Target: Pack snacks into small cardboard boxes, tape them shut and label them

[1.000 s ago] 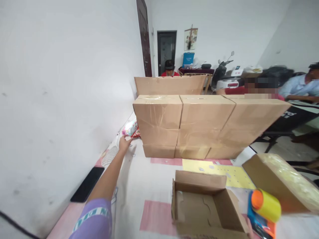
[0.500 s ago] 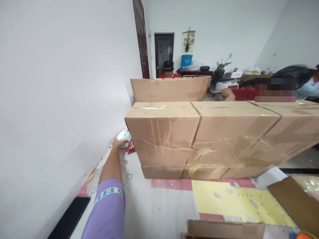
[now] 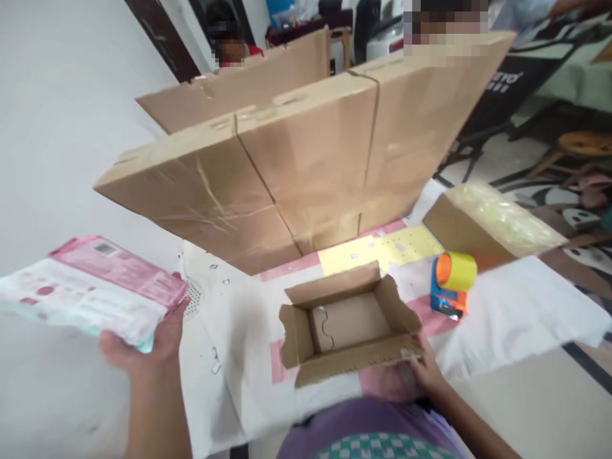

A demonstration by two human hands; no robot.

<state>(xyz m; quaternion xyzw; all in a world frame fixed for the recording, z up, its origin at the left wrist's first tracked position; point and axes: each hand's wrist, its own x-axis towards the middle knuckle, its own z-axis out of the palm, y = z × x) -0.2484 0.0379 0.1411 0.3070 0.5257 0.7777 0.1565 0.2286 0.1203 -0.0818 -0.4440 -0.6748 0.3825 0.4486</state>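
The packet [image 3: 108,287] has risen, held in the left fingers [image 3: 115,348].

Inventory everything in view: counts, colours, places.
Packet: 1, pink and white, left foreground
Open carton: 1, brown, centre foreground
Taped boxes: at least 3, brown, behind the carton
Cardboard panel: 1, brown, behind those boxes
Tape dispenser: 1, blue, orange and yellow, right of carton
Film-topped box: 1, brown, behind dispenser
Sheet: at least 1, yellow, before taped boxes
Table cover: 1, white with pink patches, beneath
Scraps: several, pale, on it
Wall: 1, white, left
Door: 1, dark, upper left
Stool: 1, brown, right
Other people: at least 2, one in red, background
Left hand: 1, bare, holding packet
Right hand: 1, bare, at the carton's near right corner
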